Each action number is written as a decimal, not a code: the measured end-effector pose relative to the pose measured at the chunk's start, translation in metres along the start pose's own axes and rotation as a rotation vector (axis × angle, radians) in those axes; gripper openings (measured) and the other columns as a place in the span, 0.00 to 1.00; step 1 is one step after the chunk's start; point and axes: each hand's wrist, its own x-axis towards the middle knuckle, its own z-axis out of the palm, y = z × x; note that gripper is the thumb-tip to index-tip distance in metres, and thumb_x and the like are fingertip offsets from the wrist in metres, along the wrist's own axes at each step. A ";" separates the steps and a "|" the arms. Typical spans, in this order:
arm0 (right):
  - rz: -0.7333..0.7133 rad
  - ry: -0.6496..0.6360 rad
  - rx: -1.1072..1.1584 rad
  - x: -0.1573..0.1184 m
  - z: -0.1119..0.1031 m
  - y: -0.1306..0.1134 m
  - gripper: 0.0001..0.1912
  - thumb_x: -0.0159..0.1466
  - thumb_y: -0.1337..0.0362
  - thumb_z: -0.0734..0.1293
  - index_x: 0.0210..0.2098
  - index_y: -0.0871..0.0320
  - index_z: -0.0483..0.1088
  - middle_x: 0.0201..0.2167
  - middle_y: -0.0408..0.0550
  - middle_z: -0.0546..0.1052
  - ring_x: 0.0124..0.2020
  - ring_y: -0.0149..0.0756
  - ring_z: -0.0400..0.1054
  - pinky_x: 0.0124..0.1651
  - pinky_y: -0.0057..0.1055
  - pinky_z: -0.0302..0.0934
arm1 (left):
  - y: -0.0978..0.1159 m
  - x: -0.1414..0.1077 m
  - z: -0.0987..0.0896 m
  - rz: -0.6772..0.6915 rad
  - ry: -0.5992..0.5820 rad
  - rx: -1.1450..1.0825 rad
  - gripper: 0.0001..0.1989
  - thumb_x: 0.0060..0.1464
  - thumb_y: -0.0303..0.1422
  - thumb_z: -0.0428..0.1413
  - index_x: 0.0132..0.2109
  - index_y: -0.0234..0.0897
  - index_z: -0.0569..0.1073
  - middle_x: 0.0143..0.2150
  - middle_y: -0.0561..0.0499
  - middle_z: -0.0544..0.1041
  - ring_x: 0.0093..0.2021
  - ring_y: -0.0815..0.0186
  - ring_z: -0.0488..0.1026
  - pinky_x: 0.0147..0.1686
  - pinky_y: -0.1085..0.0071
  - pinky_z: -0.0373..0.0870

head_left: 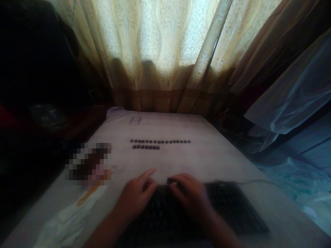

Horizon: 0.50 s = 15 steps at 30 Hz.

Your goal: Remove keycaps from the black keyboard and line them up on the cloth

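Observation:
A black keyboard (232, 206) lies on the cloth-covered table in front of me, its cable running off to the right. Over its upper left part is my left hand (138, 193), index finger stretched out and thumb apart, with nothing seen in it. My right hand (190, 193) is above the keyboard's upper edge, fingers pinched on a small dark keycap (170, 180). Beyond the hands, a long row of black keycaps (158, 141) stands on the cloth, with a shorter row of keycaps (146, 147) just nearer to me. Much of the keyboard is dark and blurred.
A pale cloth (207, 148) covers the table. At the left lie a white crumpled wrapper or sheet (67, 217), an orange stick-like item (90, 193) and a pixelated object (89, 163). Curtains (168, 51) hang behind; a whitish fabric (289, 89) hangs at right.

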 end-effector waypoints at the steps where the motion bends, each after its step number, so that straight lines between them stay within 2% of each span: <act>1: 0.021 -0.024 -0.003 0.010 -0.002 0.006 0.07 0.61 0.66 0.64 0.38 0.56 0.72 0.33 0.48 0.77 0.32 0.35 0.71 0.35 0.31 0.66 | -0.006 0.004 -0.005 -0.015 0.064 0.044 0.24 0.54 0.41 0.50 0.57 0.41 0.66 0.36 0.52 0.80 0.34 0.63 0.76 0.39 0.67 0.70; 4: 0.124 -0.105 -0.042 0.046 0.001 0.030 0.08 0.59 0.65 0.65 0.37 0.56 0.73 0.33 0.46 0.78 0.30 0.34 0.71 0.36 0.31 0.65 | -0.030 0.016 -0.017 -0.062 0.247 0.113 0.21 0.54 0.43 0.46 0.51 0.41 0.72 0.31 0.53 0.79 0.30 0.63 0.75 0.35 0.68 0.69; 7: 0.299 -0.239 -0.145 0.083 0.015 0.055 0.09 0.60 0.65 0.64 0.38 0.55 0.75 0.35 0.46 0.79 0.34 0.34 0.72 0.38 0.29 0.64 | -0.056 0.025 -0.021 -0.079 0.375 0.102 0.22 0.54 0.45 0.44 0.42 0.38 0.76 0.23 0.53 0.76 0.26 0.63 0.73 0.29 0.70 0.68; 10: 0.324 -0.284 -0.198 0.107 0.035 0.075 0.09 0.60 0.64 0.65 0.38 0.55 0.76 0.36 0.47 0.80 0.37 0.37 0.73 0.41 0.31 0.63 | -0.072 0.029 -0.019 -0.087 0.415 0.058 0.23 0.54 0.46 0.42 0.38 0.38 0.77 0.21 0.53 0.74 0.25 0.63 0.72 0.27 0.71 0.67; 15: 0.330 -0.337 -0.263 0.122 0.057 0.094 0.11 0.60 0.63 0.64 0.39 0.56 0.76 0.39 0.49 0.79 0.42 0.40 0.71 0.43 0.32 0.60 | -0.076 0.029 -0.016 -0.085 0.397 0.035 0.23 0.54 0.45 0.42 0.38 0.38 0.77 0.20 0.54 0.72 0.22 0.64 0.70 0.26 0.71 0.66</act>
